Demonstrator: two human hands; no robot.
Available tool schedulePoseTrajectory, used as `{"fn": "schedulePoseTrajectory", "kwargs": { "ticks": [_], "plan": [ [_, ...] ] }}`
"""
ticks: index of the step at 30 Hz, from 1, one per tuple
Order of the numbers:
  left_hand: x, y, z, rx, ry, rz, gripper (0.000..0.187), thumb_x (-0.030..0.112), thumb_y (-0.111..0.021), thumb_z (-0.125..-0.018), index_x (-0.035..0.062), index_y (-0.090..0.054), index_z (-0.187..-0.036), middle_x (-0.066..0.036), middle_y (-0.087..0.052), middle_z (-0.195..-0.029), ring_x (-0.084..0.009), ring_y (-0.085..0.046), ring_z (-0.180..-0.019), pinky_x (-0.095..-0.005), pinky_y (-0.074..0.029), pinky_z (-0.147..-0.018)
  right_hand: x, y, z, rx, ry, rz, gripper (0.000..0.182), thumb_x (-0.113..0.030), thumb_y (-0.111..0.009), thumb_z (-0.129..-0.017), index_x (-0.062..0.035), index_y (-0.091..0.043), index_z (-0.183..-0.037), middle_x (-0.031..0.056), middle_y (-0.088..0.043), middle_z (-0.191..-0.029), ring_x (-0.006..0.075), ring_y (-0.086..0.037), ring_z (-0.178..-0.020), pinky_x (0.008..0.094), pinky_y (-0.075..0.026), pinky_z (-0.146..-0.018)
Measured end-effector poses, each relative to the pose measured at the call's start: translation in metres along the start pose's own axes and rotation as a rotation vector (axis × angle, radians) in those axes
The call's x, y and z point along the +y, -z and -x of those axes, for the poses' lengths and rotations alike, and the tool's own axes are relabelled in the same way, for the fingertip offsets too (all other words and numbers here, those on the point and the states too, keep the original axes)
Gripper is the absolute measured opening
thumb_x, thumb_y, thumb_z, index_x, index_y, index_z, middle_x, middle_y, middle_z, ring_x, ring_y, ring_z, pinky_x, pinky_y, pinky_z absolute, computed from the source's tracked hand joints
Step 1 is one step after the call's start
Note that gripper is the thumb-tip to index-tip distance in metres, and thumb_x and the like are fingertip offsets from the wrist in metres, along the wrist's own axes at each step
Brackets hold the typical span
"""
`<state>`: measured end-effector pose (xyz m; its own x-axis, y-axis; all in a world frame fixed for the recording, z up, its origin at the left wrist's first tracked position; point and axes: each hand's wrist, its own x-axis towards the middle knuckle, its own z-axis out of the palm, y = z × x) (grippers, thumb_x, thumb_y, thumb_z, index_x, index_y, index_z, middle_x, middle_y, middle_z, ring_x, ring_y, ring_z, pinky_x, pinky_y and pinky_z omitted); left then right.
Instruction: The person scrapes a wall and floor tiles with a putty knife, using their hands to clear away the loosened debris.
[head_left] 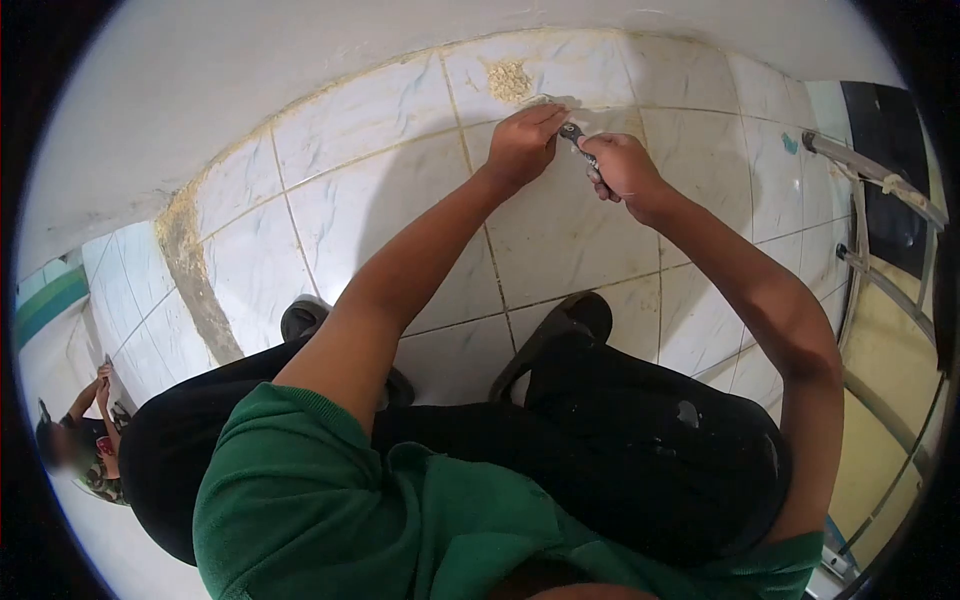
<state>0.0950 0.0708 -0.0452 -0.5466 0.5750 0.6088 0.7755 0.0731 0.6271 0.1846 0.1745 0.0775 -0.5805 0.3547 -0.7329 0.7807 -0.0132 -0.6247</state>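
Observation:
My right hand [622,168] is closed round a dark-handled hand tool [577,140], whose rounded end points up and left toward my other hand. The tool's exact kind does not show. My left hand [522,145] is low over the white tiled floor [570,225], its fingers pressed together by a grout line. A thin pale edge shows beyond those fingers, but what they hold is hidden. Just past my left hand, a small heap of yellowish crumbs [510,80] lies on a tile near the wall.
Yellowish residue follows the foot of the white wall [250,60]. A rough grey strip [185,260] crosses the floor at left. A metal ladder [880,180] stands at right. Another person [85,450] is at far left. My sandals [575,325] are on the tiles.

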Motion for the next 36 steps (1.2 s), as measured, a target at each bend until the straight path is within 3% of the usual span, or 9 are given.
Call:
{"fn": "schedulePoseTrajectory", "kwargs": {
  "ticks": [14, 21, 23, 27, 36],
  "plan": [
    [-0.006, 0.005, 0.000, 0.035, 0.045, -0.029, 0.031, 0.000, -0.059, -0.067, 0.0055, -0.061, -0.097, -0.010, -0.063, -0.097, -0.0255, -0.062, -0.086, -0.0333, -0.052, -0.072, -0.017, -0.009, 0.005, 0.011, 0.045, -0.047, 0.029, -0.027, -0.052, -0.084, -0.0060, -0.047, -0.066, 0.0017, -0.045, -0.051, 0.0112, -0.042, -0.037, 0.0248, -0.030, -0.034],
    [-0.009, 0.004, 0.000, 0.029, 0.066, 0.001, 0.033, -0.002, -0.058, -0.067, 0.0063, -0.060, -0.099, -0.009, -0.062, -0.100, -0.0257, -0.061, -0.089, -0.0340, -0.052, -0.073, -0.019, -0.018, 0.006, 0.000, 0.069, -0.099, 0.029, -0.027, -0.053, -0.084, -0.0045, -0.048, -0.067, 0.0014, -0.044, -0.052, 0.0111, -0.041, -0.038, 0.0247, -0.031, -0.035],
    [-0.011, 0.001, -0.006, 0.059, 0.053, -0.002, 0.028, -0.001, -0.058, -0.067, 0.0051, -0.062, -0.095, -0.010, -0.063, -0.094, -0.0262, -0.062, -0.084, -0.0336, -0.052, -0.071, -0.019, -0.011, 0.007, 0.103, 0.090, -0.086, 0.028, -0.027, -0.053, -0.083, -0.0036, -0.049, -0.068, 0.0015, -0.043, -0.053, 0.0110, -0.041, -0.039, 0.0252, -0.032, -0.036],
    [-0.001, 0.006, -0.014, 0.084, 0.056, -0.001, 0.027, -0.002, -0.058, -0.067, 0.0044, -0.062, -0.093, -0.011, -0.063, -0.092, -0.0268, -0.062, -0.082, -0.0338, -0.052, -0.069, -0.025, -0.008, 0.010, 0.008, 0.078, -0.131, 0.027, -0.025, -0.053, -0.083, -0.0036, -0.049, -0.068, 0.0023, -0.043, -0.054, 0.0114, -0.041, -0.040, 0.0270, -0.034, -0.038],
    [0.002, 0.001, -0.004, 0.120, 0.047, -0.010, 0.024, 0.000, -0.059, -0.067, 0.0051, -0.063, -0.090, -0.010, -0.064, -0.091, -0.0251, -0.062, -0.081, -0.0328, -0.052, -0.069, -0.019, -0.004, 0.013, 0.001, 0.007, -0.194, 0.024, -0.023, -0.052, -0.084, -0.0052, -0.048, -0.068, 0.0021, -0.043, -0.052, 0.0107, -0.037, -0.038, 0.0245, -0.028, -0.036]
  ]
}}
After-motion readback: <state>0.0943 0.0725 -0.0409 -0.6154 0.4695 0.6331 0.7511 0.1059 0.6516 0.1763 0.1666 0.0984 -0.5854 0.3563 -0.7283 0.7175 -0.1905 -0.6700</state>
